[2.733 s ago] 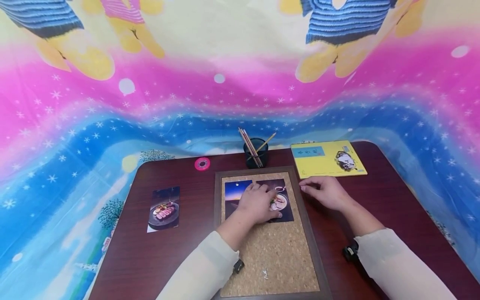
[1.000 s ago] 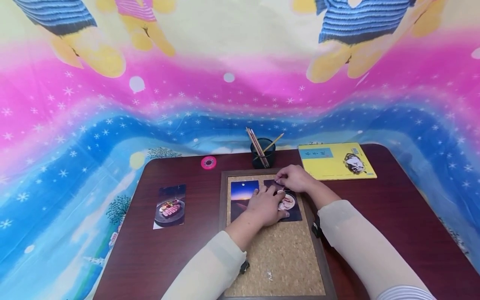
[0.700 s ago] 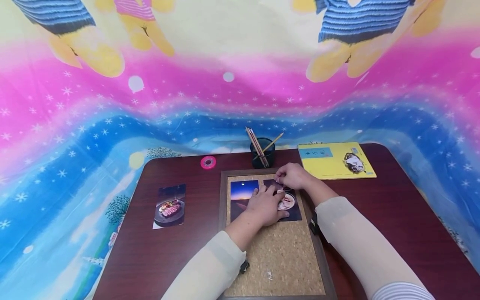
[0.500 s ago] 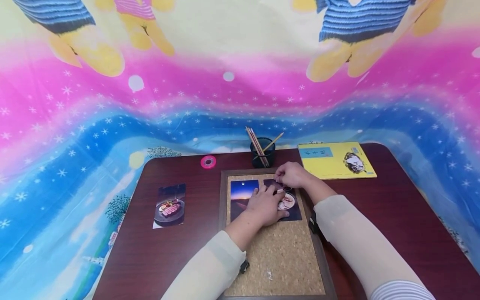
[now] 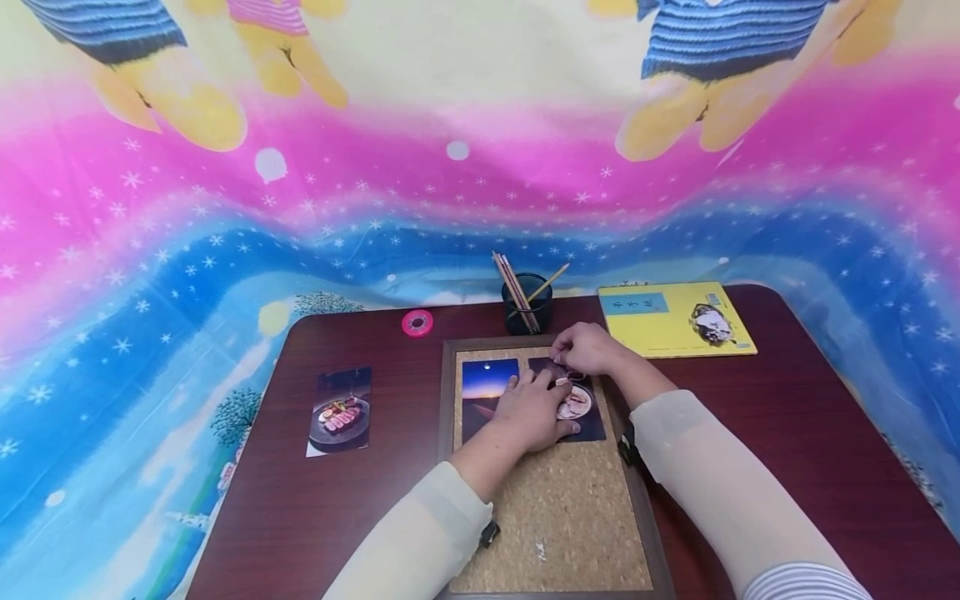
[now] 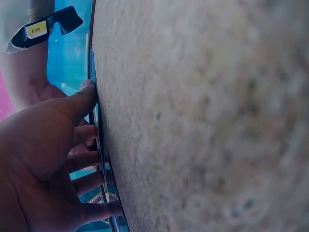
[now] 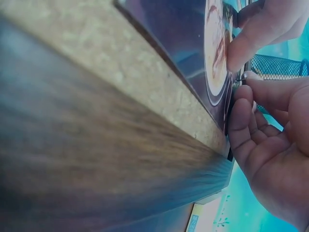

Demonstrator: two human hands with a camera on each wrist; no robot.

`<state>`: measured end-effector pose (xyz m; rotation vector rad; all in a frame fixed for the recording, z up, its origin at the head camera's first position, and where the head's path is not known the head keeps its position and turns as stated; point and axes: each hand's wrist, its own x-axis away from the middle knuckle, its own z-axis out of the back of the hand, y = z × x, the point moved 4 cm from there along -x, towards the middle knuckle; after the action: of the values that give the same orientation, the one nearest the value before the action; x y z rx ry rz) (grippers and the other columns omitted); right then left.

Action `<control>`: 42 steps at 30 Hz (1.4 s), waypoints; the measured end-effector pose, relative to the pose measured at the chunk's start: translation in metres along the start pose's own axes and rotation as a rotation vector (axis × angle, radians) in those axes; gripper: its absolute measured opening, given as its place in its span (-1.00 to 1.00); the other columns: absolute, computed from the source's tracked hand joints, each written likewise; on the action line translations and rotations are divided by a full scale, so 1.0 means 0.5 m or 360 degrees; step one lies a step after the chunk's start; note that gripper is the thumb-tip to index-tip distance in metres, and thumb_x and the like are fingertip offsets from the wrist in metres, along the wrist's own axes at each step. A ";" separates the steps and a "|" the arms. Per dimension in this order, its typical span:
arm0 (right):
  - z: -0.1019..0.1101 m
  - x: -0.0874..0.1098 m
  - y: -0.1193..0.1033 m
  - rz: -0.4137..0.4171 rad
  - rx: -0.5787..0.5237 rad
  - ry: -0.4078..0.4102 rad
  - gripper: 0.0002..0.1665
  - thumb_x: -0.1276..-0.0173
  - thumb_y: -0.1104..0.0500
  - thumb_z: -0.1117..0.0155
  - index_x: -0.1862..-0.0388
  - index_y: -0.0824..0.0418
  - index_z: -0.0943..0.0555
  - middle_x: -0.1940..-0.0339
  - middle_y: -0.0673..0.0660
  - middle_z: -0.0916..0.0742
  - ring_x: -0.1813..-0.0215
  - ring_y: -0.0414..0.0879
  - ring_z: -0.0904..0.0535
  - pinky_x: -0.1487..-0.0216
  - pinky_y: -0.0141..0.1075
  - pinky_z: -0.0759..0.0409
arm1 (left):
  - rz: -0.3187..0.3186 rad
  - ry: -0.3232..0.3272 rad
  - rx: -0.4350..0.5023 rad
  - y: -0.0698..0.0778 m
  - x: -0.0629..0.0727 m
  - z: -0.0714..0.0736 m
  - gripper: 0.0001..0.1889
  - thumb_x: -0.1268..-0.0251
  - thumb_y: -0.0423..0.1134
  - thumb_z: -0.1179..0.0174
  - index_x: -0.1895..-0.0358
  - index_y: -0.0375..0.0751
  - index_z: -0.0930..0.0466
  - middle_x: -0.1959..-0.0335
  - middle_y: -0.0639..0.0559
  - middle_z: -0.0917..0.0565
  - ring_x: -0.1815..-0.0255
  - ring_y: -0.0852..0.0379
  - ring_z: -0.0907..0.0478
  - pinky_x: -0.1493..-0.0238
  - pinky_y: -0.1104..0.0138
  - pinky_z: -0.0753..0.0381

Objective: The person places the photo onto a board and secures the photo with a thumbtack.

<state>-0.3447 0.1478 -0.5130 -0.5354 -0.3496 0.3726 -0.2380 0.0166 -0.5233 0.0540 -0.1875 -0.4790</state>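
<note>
Your R hand [image 5: 588, 348] is over the top edge of the bowl photo [image 5: 577, 406], thumb & index together, clamped on a small pin [image 7: 244, 76]. Pin's right btwn those two tips, up by the photo's top L part; can't tell how far it's in. Your L hand [image 5: 528, 412] lies palm down just below, fingers spread apart, thumb on the bowl photo, covering its L side plus the lower R of the sky photo [image 5: 483, 385]. Both photos sit side by side at the top of the cork board [image 5: 558, 517], w/ small pale bits [image 5: 541, 550] near its bottom. Steak photo [image 5: 339, 412] is on the table [image 5: 270, 517], L of the board, well apart from both hands; pencil cup [image 5: 528, 315] & yellow book [image 5: 675, 321] stay beyond it, near your R hand
</note>
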 end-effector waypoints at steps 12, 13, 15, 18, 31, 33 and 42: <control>-0.001 0.005 0.022 -0.0080 -0.0189 -0.0002 -0.80 -0.49 0.21 -0.25 0.10 0.13 -0.81 0.46 0.02 -0.76 0.41 -0.12 -0.65 0.18 -0.18 -0.61 | 0.0001 -0.0012 -0.0001 0.003 -0.002 0.000 -0.24 -0.38 0.45 -0.09 -0.58 0.30 -0.32 -0.54 0.10 -0.33 -0.50 -0.02 -0.25 -0.51 -0.05 -0.30; 0.000 0.006 0.022 -0.0080 -0.0187 -0.0001 -0.80 -0.49 0.21 -0.25 0.10 0.12 -0.81 0.46 0.03 -0.76 0.42 -0.11 -0.65 0.18 -0.18 -0.61 | 0.0003 -0.0015 -0.0001 0.003 -0.002 0.000 -0.24 -0.38 0.45 -0.09 -0.58 0.30 -0.32 -0.54 0.10 -0.33 -0.50 -0.02 -0.25 -0.51 -0.05 -0.30; -0.001 0.006 0.021 -0.0077 -0.0194 -0.0004 -0.79 -0.48 0.23 -0.24 0.10 0.14 -0.80 0.48 0.05 -0.75 0.43 -0.10 -0.64 0.19 -0.18 -0.61 | 0.0007 -0.0019 -0.0002 0.003 -0.002 0.001 -0.24 -0.38 0.45 -0.09 -0.58 0.31 -0.32 -0.54 0.11 -0.33 -0.51 -0.02 -0.25 -0.51 -0.05 -0.30; -0.001 0.005 0.020 -0.0089 -0.0204 -0.0001 -0.80 -0.48 0.23 -0.25 0.11 0.13 -0.80 0.49 0.05 -0.74 0.43 -0.09 -0.63 0.22 -0.19 -0.60 | 0.0009 -0.0020 0.0007 0.002 -0.002 0.000 -0.24 -0.37 0.45 -0.09 -0.58 0.33 -0.32 -0.54 0.12 -0.33 -0.51 -0.02 -0.24 -0.52 -0.05 -0.30; -0.005 0.001 0.022 -0.0135 -0.0235 0.0026 -0.80 -0.43 0.26 -0.28 0.13 0.10 -0.82 0.46 0.05 -0.76 0.43 -0.08 -0.63 0.31 -0.22 -0.59 | 0.0017 -0.0025 0.0020 0.000 0.000 -0.002 -0.24 -0.37 0.45 -0.10 -0.58 0.32 -0.32 -0.55 0.11 -0.32 -0.50 -0.02 -0.24 -0.52 -0.06 -0.28; -0.005 0.002 0.022 -0.0142 -0.0251 0.0034 -0.80 -0.43 0.27 -0.27 0.13 0.11 -0.82 0.46 0.06 -0.76 0.43 -0.07 -0.63 0.31 -0.21 -0.60 | 0.0014 -0.0022 0.0012 0.002 -0.001 -0.001 -0.24 -0.37 0.45 -0.09 -0.58 0.31 -0.32 -0.55 0.11 -0.33 -0.50 -0.02 -0.24 -0.52 -0.06 -0.29; -0.004 -0.002 0.009 -0.0186 -0.0192 0.0052 -0.86 -0.41 0.25 -0.33 0.18 0.13 -0.81 0.45 0.02 -0.77 0.41 -0.09 -0.66 0.30 -0.23 -0.63 | 0.0009 -0.0021 0.0008 0.001 0.000 0.004 -0.24 -0.38 0.44 -0.09 -0.59 0.31 -0.31 -0.56 0.12 -0.31 -0.50 -0.03 -0.24 -0.52 -0.06 -0.28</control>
<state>-0.3459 0.1499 -0.5173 -0.6352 -0.3718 0.2305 -0.2382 0.0173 -0.5215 0.0554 -0.2016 -0.4733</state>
